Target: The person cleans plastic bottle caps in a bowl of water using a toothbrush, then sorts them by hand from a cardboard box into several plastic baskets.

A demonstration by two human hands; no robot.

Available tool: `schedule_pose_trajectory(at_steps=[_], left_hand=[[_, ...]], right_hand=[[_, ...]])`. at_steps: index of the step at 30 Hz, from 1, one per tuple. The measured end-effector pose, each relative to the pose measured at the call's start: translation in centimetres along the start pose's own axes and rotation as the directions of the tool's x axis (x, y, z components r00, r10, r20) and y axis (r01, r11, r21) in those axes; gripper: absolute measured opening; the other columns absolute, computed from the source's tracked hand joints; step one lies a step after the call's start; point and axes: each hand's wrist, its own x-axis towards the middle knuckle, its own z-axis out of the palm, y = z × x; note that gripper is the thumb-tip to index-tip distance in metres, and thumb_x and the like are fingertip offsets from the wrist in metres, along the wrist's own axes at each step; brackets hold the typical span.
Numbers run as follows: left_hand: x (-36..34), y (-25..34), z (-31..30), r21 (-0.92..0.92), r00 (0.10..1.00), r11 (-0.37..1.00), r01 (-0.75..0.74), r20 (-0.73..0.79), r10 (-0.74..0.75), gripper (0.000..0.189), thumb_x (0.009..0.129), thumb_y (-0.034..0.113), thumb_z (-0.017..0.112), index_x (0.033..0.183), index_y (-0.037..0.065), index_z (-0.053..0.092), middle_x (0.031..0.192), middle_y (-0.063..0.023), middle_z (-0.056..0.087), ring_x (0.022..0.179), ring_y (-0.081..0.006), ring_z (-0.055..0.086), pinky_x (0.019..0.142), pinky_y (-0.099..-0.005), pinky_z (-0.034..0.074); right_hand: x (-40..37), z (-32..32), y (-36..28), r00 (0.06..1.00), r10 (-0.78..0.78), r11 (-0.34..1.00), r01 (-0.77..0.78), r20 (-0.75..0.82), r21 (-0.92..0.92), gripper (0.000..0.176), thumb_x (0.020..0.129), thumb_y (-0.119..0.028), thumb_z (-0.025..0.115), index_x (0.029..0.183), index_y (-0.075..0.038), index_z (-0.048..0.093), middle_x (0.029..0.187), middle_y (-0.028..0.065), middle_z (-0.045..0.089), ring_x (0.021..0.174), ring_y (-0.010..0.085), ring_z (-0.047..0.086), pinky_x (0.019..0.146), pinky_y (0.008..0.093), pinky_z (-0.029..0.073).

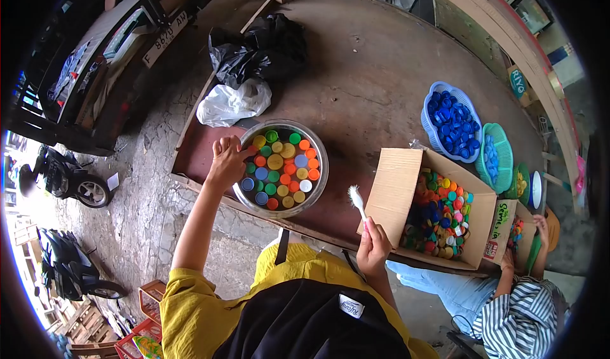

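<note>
A round metal basin [322,187] on the table holds bottle caps [275,161] in orange, green, yellow, blue and white, apparently floating in water. My left hand [223,162] is over the basin's left rim. One finger stretches inward beside an orange cap, apart from the other, bent fingers, and no cap shows in its grip. My right hand [373,248] is closed around the handle of a white toothbrush [358,200], bristles up and splayed, between the basin and a cardboard box [394,190]. That open box contains many mixed-colour caps [445,213].
Blue caps fill a light blue basket [424,121]; a green basket [508,149] stands beside it. Black [260,47] and white [235,101] plastic bags lie at the table's left edge. A person in a striped shirt [521,318] sits at right, hands at a smaller box [505,222].
</note>
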Motion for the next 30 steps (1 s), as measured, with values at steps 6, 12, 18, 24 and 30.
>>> schedule_pose_trajectory(at_steps=[6, 12, 18, 24, 30], left_hand=[[1.6, 0.6, -1.6, -0.054, 0.984, 0.986, 0.158, 0.087, -0.153, 0.044, 0.058, 0.008, 0.066, 0.102, 0.016, 0.063, 0.097, -0.0080, 0.042, 0.098, -0.0252, 0.038, 0.087, -0.0380, 0.028], [1.5, 0.3, -0.1, 0.013, 0.999, 0.999, 0.045, -0.007, -0.044, 0.033, 0.060, 0.010, 0.064, 0.093, 0.017, 0.068, 0.095, -0.0069, 0.043, 0.095, -0.0240, 0.039, 0.083, -0.0349, 0.028], [1.8, 0.1, 1.3, 0.128, 0.998, 0.991, -0.051, -0.030, 0.055, 0.026, 0.070, 0.013, 0.057, 0.091, 0.019, 0.069, 0.098, -0.0074, 0.044, 0.100, -0.0233, 0.040, 0.083, -0.0339, 0.029], [2.9, 0.0, 2.3, 0.132, 0.990, 0.984, -0.117, -0.060, 0.126, 0.025, 0.068, 0.014, 0.060, 0.090, 0.019, 0.070, 0.100, -0.0077, 0.044, 0.102, -0.0237, 0.039, 0.085, -0.0347, 0.030], [3.4, -0.6, 2.4, 0.012, 0.995, 0.996, -0.086, 0.058, 0.085, 0.025, 0.060, 0.012, 0.068, 0.085, 0.016, 0.069, 0.103, -0.0063, 0.045, 0.106, -0.0239, 0.039, 0.089, -0.0380, 0.030]], right_hand=[[0.2, 0.8, 0.2, 1.000, 0.012, 0.999, -0.013, 0.020, 0.038, 0.035, 0.084, 0.003, 0.052, 0.118, -0.002, 0.054, 0.073, 0.0127, 0.053, 0.058, 0.0237, 0.055, 0.050, 0.0303, 0.044], [0.0, 0.7, 0.0, 0.999, 0.024, 0.999, -0.025, 0.035, 0.030, 0.036, 0.084, 0.003, 0.052, 0.119, -0.003, 0.054, 0.074, 0.0132, 0.053, 0.058, 0.0242, 0.055, 0.050, 0.0313, 0.044], [-0.1, 0.8, -0.4, 0.998, 0.026, 1.000, -0.026, 0.051, 0.006, 0.037, 0.084, 0.003, 0.052, 0.120, -0.004, 0.053, 0.075, 0.0135, 0.054, 0.059, 0.0247, 0.055, 0.051, 0.0326, 0.044], [-0.4, 0.9, -0.6, 0.997, 0.030, 1.000, -0.030, 0.074, -0.001, 0.039, 0.083, 0.003, 0.053, 0.121, -0.005, 0.052, 0.077, 0.0134, 0.056, 0.060, 0.0248, 0.055, 0.051, 0.0329, 0.045], [-0.6, 0.9, -0.7, 0.998, 0.021, 1.000, -0.021, 0.059, -0.004, 0.041, 0.082, 0.004, 0.053, 0.122, -0.006, 0.052, 0.080, 0.0140, 0.059, 0.060, 0.0248, 0.056, 0.052, 0.0322, 0.046]])
